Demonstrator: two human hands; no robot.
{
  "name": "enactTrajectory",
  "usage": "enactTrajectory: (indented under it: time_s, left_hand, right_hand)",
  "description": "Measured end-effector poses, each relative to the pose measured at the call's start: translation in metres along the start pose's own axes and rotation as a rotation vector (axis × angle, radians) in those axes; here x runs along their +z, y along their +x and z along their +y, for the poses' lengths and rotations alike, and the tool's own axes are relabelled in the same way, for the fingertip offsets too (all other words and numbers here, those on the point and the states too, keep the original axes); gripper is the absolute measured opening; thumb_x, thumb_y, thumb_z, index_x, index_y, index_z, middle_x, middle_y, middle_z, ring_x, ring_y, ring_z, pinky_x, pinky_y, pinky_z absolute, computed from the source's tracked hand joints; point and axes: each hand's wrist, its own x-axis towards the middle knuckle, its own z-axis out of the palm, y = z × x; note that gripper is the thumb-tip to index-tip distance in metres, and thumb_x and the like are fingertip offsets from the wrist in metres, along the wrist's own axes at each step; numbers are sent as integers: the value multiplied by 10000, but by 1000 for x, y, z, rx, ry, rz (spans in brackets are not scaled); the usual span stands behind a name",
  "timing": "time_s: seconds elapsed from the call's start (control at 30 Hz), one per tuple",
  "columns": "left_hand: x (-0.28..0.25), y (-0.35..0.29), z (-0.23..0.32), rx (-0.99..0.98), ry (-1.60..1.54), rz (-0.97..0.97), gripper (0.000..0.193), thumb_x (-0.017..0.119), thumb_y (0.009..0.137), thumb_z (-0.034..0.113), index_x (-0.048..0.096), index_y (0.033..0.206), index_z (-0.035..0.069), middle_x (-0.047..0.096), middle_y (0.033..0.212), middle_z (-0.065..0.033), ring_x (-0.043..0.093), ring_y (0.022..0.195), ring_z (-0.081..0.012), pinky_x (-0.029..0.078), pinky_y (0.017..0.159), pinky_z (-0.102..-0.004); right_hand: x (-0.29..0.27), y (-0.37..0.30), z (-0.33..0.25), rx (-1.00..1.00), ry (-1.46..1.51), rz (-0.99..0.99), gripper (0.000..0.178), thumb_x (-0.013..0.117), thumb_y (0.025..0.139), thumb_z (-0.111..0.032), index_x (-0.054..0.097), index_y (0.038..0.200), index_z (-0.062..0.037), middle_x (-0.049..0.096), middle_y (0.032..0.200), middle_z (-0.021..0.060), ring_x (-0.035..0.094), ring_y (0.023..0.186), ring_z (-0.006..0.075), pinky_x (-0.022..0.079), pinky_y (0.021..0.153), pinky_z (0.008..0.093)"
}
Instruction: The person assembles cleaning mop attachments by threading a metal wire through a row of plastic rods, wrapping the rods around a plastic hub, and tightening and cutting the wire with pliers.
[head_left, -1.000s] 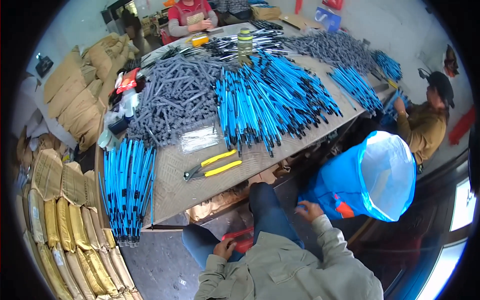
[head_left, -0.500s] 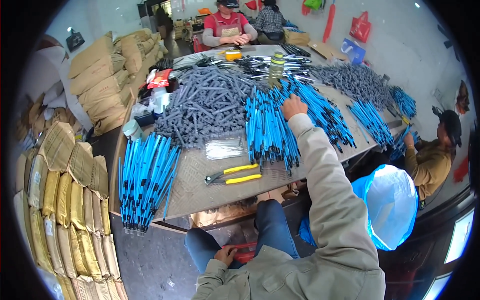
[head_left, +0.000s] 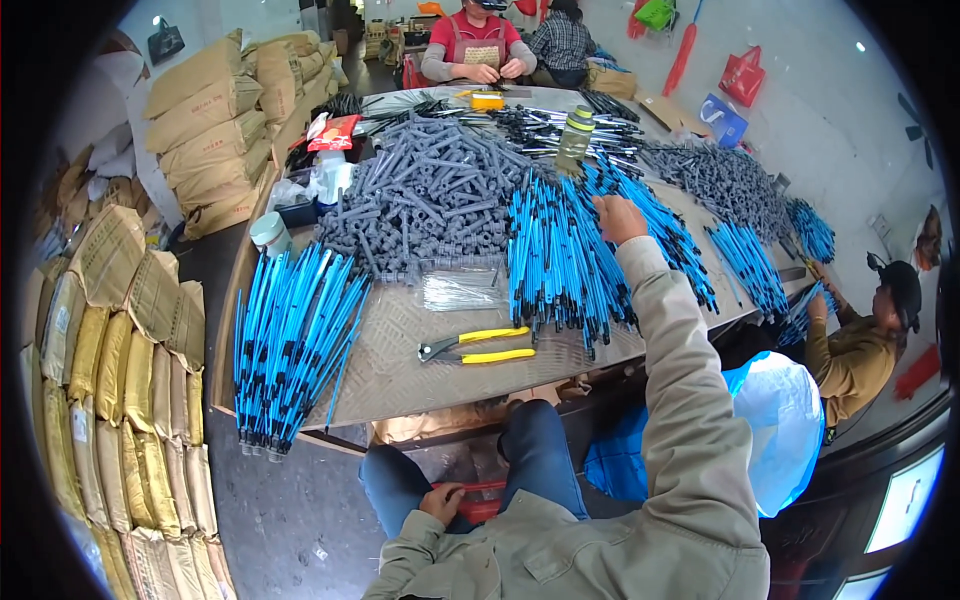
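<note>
My right hand (head_left: 620, 218) reaches over the table into a heap of thin blue rods with black fittings (head_left: 565, 255). Its fingers are curled against the rods at the heap's upper right; the exact number gripped is hidden. My left hand (head_left: 441, 502) rests on my thigh beside a red edge between my legs, fingers loosely extended and holding nothing. Yellow-handled pincers (head_left: 480, 346) lie on the table in front, jaws pointing left. Behind them is a clear tray of thin silvery pins (head_left: 462, 290). Another bundle of blue rods (head_left: 295, 345) overhangs the table's left edge.
Grey plastic pieces (head_left: 430, 195) are heaped mid-table, near a bottle (head_left: 575, 140) and a white jar (head_left: 270, 233). A blue-and-white sack (head_left: 780, 425) stands at right. Stacked brown sacks (head_left: 130, 400) line the left. Co-workers sit across and at right.
The view has shifted, so the table's things sit farther right. My right hand stays at the rods. My left hand has loosened slightly on my thigh. The hands of the person opposite have moved apart.
</note>
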Motion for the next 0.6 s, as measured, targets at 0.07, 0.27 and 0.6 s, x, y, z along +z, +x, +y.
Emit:
enactTrajectory:
  time_s: [0.07, 0.27, 0.6]
  left_hand:
    - [6, 0, -5, -17, -108, 28, 249, 590, 835, 294, 650, 999, 117, 653, 867, -146, 635, 807, -303, 503, 724, -371]
    - [23, 1, -1, -42, -32, -6, 244, 590, 835, 295, 653, 993, 120, 653, 852, -146, 639, 788, -292, 506, 709, -362]
    - [18, 1, 3, -22, 33, -18, 258, 589, 838, 306, 651, 1001, 117, 650, 828, -157, 642, 755, -286, 509, 679, -356]
  right_hand:
    - [-1, -2, 5, -22, -45, 64, 205, 511, 853, -243, 573, 803, -54, 610, 724, 208, 582, 640, 387, 465, 590, 476]
    - [7, -7, 9, -324, -76, -137, 221, 524, 835, -255, 579, 762, -53, 614, 730, 214, 598, 690, 382, 484, 610, 490]
    - [27, -22, 7, -160, -350, 75, 213, 541, 791, -161, 513, 986, -80, 608, 918, 154, 622, 696, 348, 501, 591, 474]
